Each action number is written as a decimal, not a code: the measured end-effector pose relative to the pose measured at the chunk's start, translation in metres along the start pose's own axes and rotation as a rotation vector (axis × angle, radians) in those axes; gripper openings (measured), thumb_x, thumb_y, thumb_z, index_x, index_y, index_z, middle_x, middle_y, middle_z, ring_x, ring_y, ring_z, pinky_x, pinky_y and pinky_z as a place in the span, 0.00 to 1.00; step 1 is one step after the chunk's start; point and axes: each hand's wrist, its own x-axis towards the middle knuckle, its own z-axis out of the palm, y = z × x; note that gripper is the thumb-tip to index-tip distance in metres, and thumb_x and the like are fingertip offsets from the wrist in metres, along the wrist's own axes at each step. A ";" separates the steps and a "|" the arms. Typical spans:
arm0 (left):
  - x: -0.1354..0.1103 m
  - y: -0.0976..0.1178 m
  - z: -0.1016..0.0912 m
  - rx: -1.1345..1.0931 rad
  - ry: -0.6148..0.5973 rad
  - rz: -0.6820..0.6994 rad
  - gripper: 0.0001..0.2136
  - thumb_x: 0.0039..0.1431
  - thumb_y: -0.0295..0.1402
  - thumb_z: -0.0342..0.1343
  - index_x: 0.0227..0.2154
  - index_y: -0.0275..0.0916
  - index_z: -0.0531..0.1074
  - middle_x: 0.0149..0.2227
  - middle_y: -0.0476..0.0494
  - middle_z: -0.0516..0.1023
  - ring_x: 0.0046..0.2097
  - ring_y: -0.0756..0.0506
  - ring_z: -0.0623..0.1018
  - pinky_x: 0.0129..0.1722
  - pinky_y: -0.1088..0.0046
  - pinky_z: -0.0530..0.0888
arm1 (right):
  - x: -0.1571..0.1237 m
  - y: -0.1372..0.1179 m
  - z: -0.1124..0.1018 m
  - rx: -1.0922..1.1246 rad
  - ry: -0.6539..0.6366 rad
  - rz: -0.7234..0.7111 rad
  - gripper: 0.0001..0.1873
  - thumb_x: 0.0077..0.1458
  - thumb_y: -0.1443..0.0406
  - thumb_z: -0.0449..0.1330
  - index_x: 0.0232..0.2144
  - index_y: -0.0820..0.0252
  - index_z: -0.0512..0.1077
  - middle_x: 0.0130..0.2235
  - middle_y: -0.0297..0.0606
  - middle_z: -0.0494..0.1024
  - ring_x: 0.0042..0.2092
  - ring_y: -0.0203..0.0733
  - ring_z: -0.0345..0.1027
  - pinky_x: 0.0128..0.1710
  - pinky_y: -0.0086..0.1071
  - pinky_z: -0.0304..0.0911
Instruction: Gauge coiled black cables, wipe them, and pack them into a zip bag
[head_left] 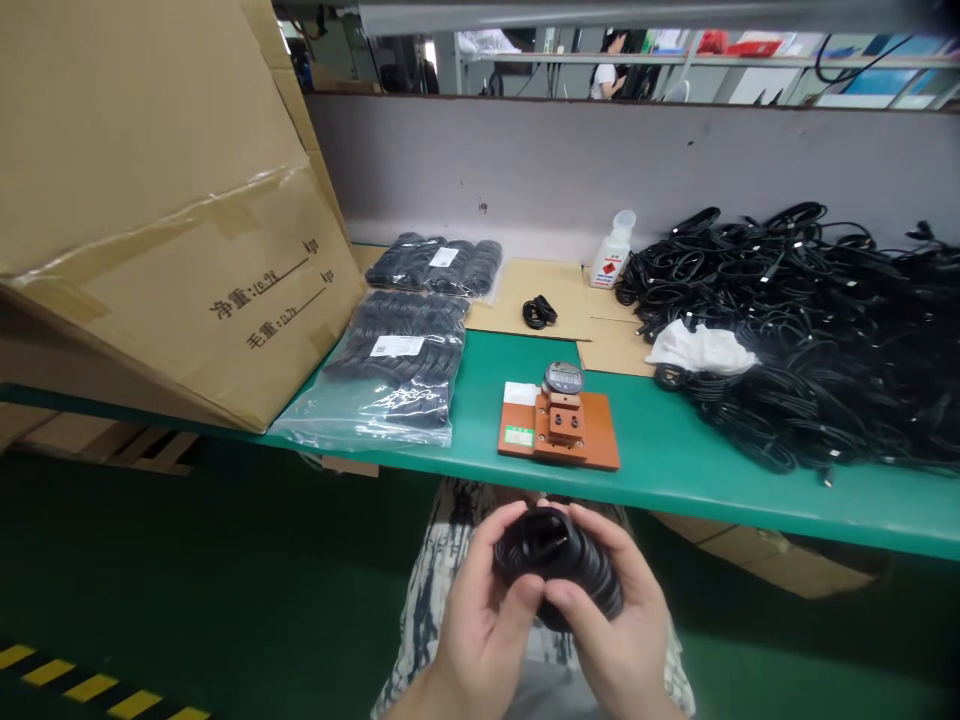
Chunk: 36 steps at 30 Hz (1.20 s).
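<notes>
Both my hands are wrapped round a stack of coiled black cables, held over my lap just below the bench's front edge. My left hand grips its left side, and my right hand clasps the right side. The two thumbs meet on the near face of the coils. On the bench straight ahead sits a digital dial gauge on an orange-brown base. One single coiled black cable lies behind it on cardboard.
Two clear bags of coiled cables lie left of the gauge, beside a large cardboard box. A heap of loose black cables covers the right side, with a white cloth on it. A white bottle stands at the back.
</notes>
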 end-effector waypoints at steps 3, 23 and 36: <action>0.004 0.004 -0.003 0.107 -0.105 0.031 0.18 0.68 0.40 0.55 0.59 0.45 0.70 0.58 0.38 0.76 0.58 0.37 0.76 0.57 0.63 0.74 | 0.003 0.000 -0.002 -0.016 -0.038 0.010 0.24 0.49 0.58 0.74 0.50 0.49 0.79 0.49 0.40 0.85 0.48 0.50 0.81 0.49 0.35 0.78; 0.020 0.007 0.032 -0.085 0.416 -0.072 0.28 0.62 0.62 0.47 0.34 0.41 0.78 0.35 0.43 0.81 0.38 0.42 0.79 0.38 0.68 0.75 | -0.024 0.029 0.015 -0.024 -0.162 -0.153 0.30 0.60 0.59 0.65 0.62 0.56 0.65 0.62 0.51 0.72 0.63 0.61 0.67 0.58 0.55 0.70; 0.013 -0.001 0.030 -0.215 0.187 0.065 0.34 0.63 0.63 0.40 0.46 0.41 0.79 0.44 0.38 0.81 0.43 0.37 0.79 0.43 0.63 0.77 | -0.018 0.024 0.027 0.270 0.096 0.030 0.22 0.56 0.51 0.68 0.49 0.54 0.77 0.49 0.46 0.84 0.51 0.55 0.80 0.47 0.44 0.79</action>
